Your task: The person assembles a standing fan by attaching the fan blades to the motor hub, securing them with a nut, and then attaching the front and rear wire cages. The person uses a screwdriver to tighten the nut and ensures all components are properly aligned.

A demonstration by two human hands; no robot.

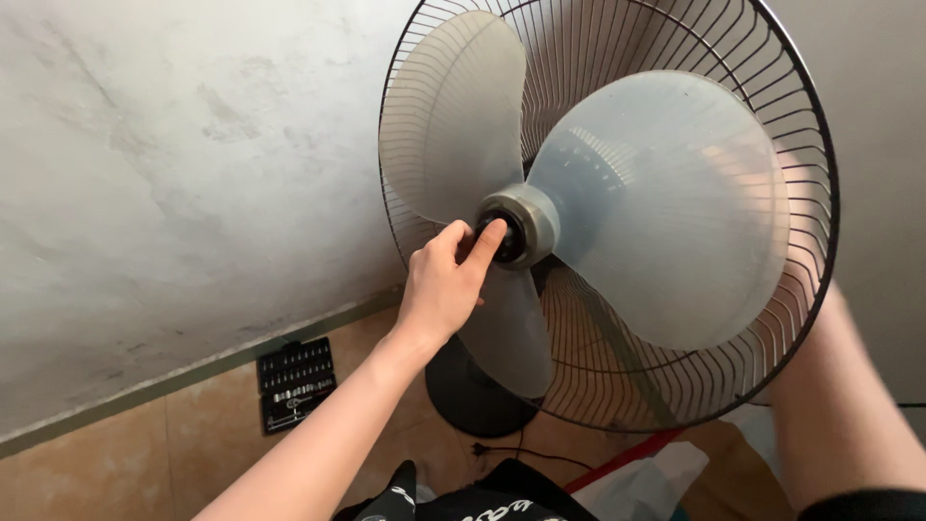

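The left hand (442, 285) pinches the small black round cap (504, 238) at the grey hub of the translucent pale three-bladed plastic propeller (666, 203). Behind the blades curves the black wire rear guard (805, 106). The right hand is hidden behind that guard, so I cannot tell its grip. Below-left of the left hand, a black socket-bit case (295, 383) lies on the tan floor

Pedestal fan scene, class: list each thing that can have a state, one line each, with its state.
Translucent grey plastic fan blades: exposed, front guard off.
Black wire rear guard: mounted.
Black hub cap: on, left hand fingers touching.
Black socket tool case: open, on floor.
Right hand: hidden behind guard.
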